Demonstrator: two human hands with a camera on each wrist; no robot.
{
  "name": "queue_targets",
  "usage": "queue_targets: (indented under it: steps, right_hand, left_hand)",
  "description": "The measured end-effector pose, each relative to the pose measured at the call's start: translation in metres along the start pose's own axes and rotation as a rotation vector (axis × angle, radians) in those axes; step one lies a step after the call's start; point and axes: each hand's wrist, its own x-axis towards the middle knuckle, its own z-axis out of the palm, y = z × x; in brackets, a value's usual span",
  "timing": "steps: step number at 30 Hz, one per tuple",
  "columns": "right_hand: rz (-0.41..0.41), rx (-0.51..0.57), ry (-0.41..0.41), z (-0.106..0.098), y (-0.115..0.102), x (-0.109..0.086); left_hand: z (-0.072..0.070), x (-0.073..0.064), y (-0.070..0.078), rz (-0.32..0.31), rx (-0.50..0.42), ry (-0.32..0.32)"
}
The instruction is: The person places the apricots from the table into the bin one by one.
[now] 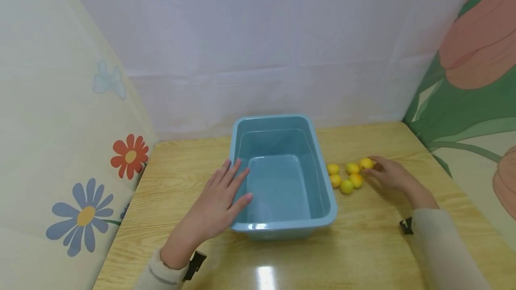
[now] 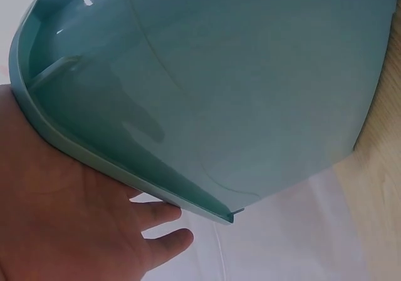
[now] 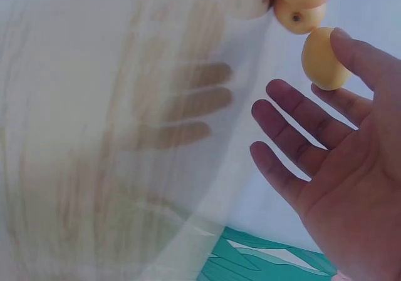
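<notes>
A light blue plastic basin (image 1: 278, 225) stands on the wooden table. My left hand (image 1: 219, 198) rests over its left rim, fingers straight and spread; the left wrist view shows that hand (image 2: 81, 224) along the rim, outside the basin wall (image 2: 250, 93). To the right of the basin, my right hand (image 1: 391, 174) pinches a small yellow fruit (image 1: 366, 163) between thumb and index finger. Seen from the right wrist, the same fruit (image 3: 322, 59) sits at the thumb tip, while the other fingers of the hand (image 3: 338, 149) extend away from it.
Several more small yellow and greenish fruits (image 1: 346, 186) lie grouped between the basin's right side and my right hand. The wooden tabletop (image 1: 177, 178) backs onto a white cloth (image 1: 242, 48). Flower-patterned panels (image 1: 86, 216) flank the table on both sides.
</notes>
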Motion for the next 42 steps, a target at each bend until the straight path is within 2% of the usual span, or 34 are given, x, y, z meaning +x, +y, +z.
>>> queue_targets:
  steps: [14, 24, 35, 42]
  right_hand:
    - [-0.033, 0.005, 0.021, -0.009, -0.029, -0.015]
    - [-0.062, -0.017, 0.062, -0.018, -0.052, -0.021]
    - [-0.088, 0.008, 0.049, -0.024, -0.074, -0.024]
    - [-0.136, 0.024, 0.069, -0.027, -0.086, -0.027]
  left_hand:
    - [-0.001, -0.001, 0.003, -0.026, 0.008, -0.030]
    - [0.001, -0.001, 0.004, -0.044, 0.007, -0.022]
    - [0.003, -0.001, 0.003, -0.061, 0.001, -0.005]
    - [0.003, -0.001, 0.003, -0.043, 0.007, 0.010]
